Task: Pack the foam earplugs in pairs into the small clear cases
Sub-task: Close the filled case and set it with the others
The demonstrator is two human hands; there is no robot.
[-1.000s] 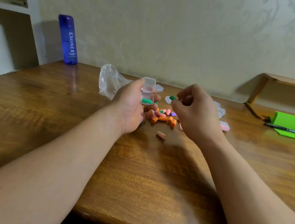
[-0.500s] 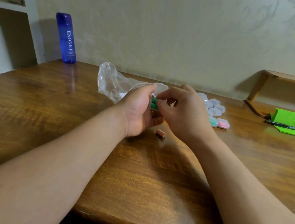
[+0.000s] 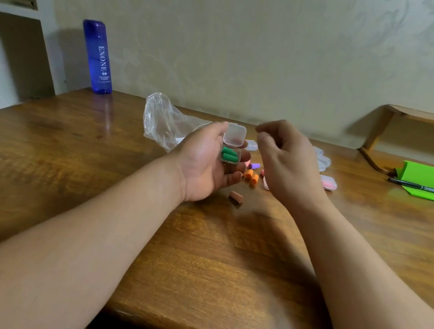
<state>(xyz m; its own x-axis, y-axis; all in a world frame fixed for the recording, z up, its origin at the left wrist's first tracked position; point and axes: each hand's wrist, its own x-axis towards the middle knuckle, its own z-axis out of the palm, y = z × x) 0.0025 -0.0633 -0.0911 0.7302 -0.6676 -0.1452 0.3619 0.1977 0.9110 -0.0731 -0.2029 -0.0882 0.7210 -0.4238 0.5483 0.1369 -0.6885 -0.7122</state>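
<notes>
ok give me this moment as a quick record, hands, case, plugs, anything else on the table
left hand: holds open clear case, lid up
inside: two green earplugs
right hand: raised beside the case, fingers loosely curled, nothing seen in it
loose earplugs: two orange, one purple, one pinkish-brown, on the table
other cases: behind the right hand, partly hidden
also: plastic bag, blue bottle

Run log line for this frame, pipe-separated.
stage: pair loaded, lid open | left hand: holds clear case with two green earplugs | right hand: loosely curled, empty | next: likely shut lid
</notes>
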